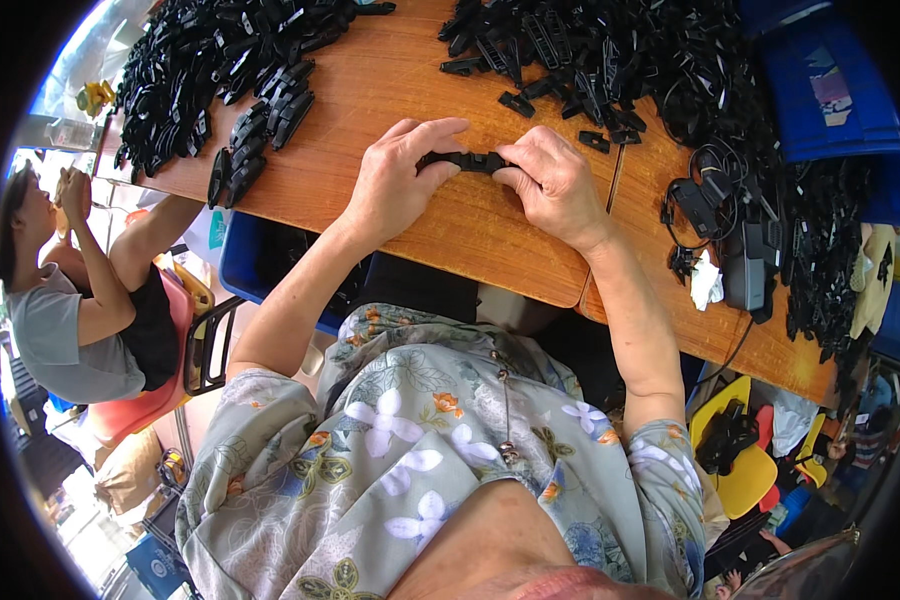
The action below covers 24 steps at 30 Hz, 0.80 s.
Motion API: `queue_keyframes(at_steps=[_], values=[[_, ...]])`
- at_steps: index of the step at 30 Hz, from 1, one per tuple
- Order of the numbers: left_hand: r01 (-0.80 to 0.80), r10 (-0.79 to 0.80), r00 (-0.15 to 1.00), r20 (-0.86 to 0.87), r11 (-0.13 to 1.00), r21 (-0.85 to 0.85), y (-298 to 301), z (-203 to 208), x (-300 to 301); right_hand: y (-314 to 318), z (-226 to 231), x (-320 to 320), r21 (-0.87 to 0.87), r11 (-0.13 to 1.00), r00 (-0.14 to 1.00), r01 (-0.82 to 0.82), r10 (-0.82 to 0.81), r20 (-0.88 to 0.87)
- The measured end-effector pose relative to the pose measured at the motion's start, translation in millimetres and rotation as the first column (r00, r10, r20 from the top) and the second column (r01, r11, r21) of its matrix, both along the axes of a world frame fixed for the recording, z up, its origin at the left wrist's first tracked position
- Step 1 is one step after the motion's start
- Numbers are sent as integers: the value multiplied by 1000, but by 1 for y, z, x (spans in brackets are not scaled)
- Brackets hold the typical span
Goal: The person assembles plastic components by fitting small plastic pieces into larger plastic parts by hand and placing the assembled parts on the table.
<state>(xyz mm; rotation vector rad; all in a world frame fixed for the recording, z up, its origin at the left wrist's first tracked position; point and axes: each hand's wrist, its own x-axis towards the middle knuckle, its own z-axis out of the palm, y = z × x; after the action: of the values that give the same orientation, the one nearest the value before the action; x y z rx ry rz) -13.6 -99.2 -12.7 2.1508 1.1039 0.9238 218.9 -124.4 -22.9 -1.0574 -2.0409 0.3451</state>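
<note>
Over the wooden table, close to its near edge, my left hand (395, 180) and my right hand (555, 188) hold a slim black plastic part (478, 162) between them. Left thumb and fingers pinch one end, while the right fingers close on the other. The middle of the part shows between my fingertips; both ends are covered, and its exact kind is too small to make out. Beyond my right hand a few loose black parts (594, 142) lie on the wood.
Heaps of black plastic parts stand at the far left (185, 85) and far right (620, 50). On the right lie a grey-black device (752, 265), cords and white tissue (706, 280). A blue bin (245, 262) sits below the table's left edge. Another person (70, 310) sits at left.
</note>
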Motion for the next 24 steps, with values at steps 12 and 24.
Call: queue_keyframes(at_steps=[12,24], values=[[8,-4,997,75,999,-52,-1,-6,10,15,-3,-15,107,992,992,-67,55,115],[-289,410,883,-227,857,426,3,5,-50,20,-4,-2,211,924,905,318,-362,222]])
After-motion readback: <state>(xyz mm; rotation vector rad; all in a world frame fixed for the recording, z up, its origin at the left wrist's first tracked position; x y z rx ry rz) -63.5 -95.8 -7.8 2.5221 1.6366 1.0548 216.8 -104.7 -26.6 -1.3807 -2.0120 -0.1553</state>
